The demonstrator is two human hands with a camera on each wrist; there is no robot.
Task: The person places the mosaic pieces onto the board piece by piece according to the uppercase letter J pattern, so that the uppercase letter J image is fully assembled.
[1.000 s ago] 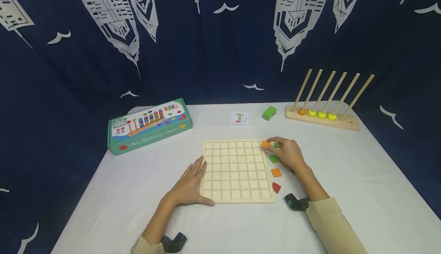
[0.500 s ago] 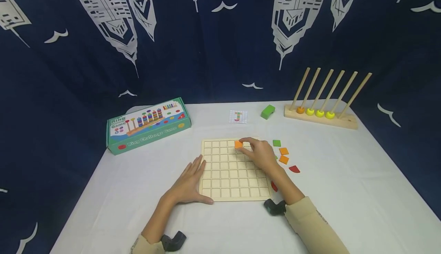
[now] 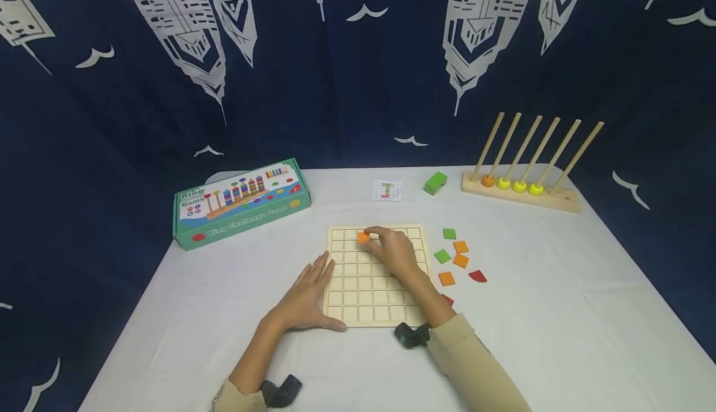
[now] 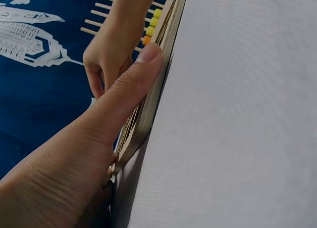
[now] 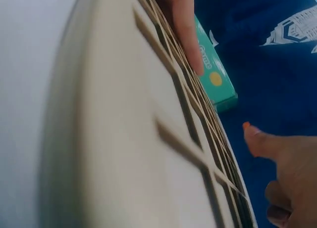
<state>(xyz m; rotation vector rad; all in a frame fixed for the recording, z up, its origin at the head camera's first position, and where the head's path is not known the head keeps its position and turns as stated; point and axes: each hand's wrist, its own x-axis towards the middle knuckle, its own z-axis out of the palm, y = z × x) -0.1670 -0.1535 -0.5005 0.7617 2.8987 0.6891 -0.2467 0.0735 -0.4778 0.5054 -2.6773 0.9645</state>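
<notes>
My right hand [image 3: 396,254] pinches an orange square tile [image 3: 363,237] between thumb and fingertips, over an upper row of the wooden grid board [image 3: 380,324]. Whether the tile touches the board cannot be told. In the right wrist view only a sliver of the orange tile [image 5: 246,124] shows at the fingertips. Fingers spread, my left hand [image 3: 306,297] rests against the board's lower left corner. Its thumb [image 4: 133,77] lies along the near edge in the left wrist view. To the board's right lie green tiles [image 3: 449,233], orange tiles [image 3: 447,279] and red curved-edged tiles [image 3: 478,276].
A small gridded card [image 3: 387,191] with a coloured figure lies behind the board, beside a green block [image 3: 435,183]. The green game box [image 3: 242,204] stands at back left. At back right is a wooden base [image 3: 520,193] with several upright pegs and beads.
My right hand has carried the orange tile leftward from the board's right edge to above an upper row. The left hand stays in place.
</notes>
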